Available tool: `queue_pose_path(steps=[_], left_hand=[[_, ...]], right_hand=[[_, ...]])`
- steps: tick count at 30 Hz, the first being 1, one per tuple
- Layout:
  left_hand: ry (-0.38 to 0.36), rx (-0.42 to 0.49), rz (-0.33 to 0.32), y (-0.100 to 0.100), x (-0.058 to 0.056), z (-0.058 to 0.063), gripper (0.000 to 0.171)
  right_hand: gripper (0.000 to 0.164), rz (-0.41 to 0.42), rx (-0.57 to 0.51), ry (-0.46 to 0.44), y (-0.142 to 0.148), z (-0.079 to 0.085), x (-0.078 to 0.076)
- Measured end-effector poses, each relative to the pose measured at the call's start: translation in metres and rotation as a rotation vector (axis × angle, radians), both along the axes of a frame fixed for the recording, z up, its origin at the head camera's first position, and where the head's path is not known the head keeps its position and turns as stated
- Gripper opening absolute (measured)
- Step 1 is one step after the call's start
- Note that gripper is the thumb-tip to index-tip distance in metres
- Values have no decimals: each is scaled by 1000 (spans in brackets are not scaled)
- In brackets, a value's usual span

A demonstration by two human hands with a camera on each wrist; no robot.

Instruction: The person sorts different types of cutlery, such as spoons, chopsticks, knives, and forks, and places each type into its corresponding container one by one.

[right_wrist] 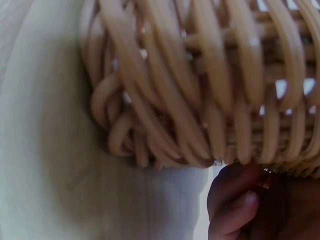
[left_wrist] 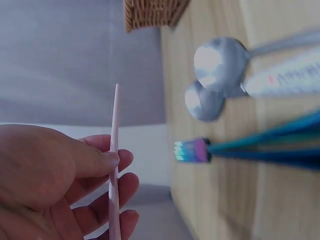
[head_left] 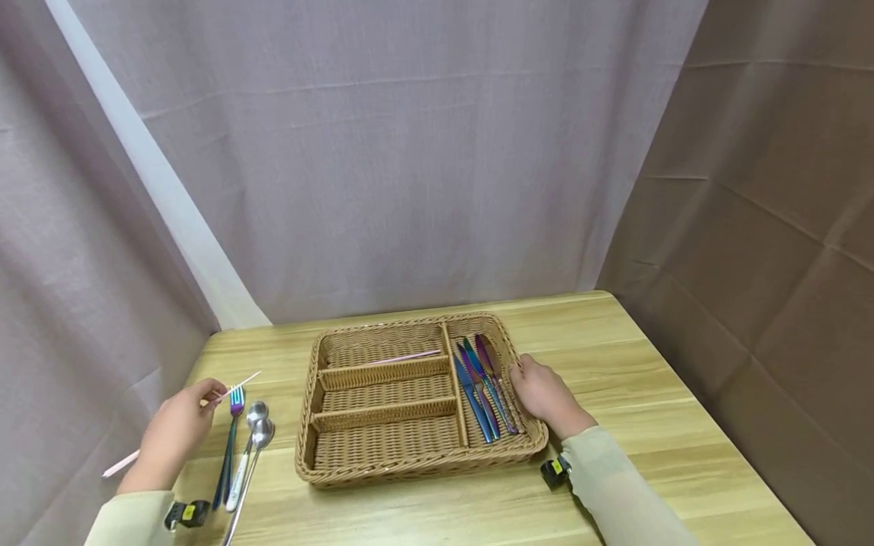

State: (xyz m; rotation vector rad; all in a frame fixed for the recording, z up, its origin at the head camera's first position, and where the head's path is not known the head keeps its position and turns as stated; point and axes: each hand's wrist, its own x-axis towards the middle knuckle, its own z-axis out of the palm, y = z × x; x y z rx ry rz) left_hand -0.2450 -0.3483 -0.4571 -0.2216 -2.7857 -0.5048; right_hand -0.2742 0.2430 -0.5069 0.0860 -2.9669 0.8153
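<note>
My left hand [head_left: 176, 428] pinches a slim pale pink chopstick [left_wrist: 114, 200] between thumb and fingers, above the left side of the table. Just to its right lie forks [head_left: 231, 440] with rainbow-tinted metal, overlapping, and two silver spoons [head_left: 262, 434], one with a white patterned handle. At the right end of a woven cutlery basket [head_left: 423, 458], my right hand [head_left: 545, 393] grips the rim, its fingers partly hidden by the wicker. Several iridescent knives [head_left: 486, 390] lie in the basket's right compartment. Another pink chopstick [head_left: 404, 357] rests in the back left compartment.
The basket stands mid-table, with dividers [head_left: 385, 412] forming three long compartments on its left. Light wood tabletop [head_left: 655, 425] extends right of it. Grey curtains [head_left: 410, 167] hang behind and at the left; a brown curtain [head_left: 765, 227] hangs on the right.
</note>
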Motion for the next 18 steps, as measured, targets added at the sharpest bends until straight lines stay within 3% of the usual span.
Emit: queue_pose_path(steps=[8, 18], left_hand=[[7, 31, -51, 31, -19, 8, 19], [13, -15, -145, 85, -41, 24, 21]], right_hand=[[52, 0, 4, 6, 0, 1, 0], [53, 3, 25, 23, -1, 1, 2]])
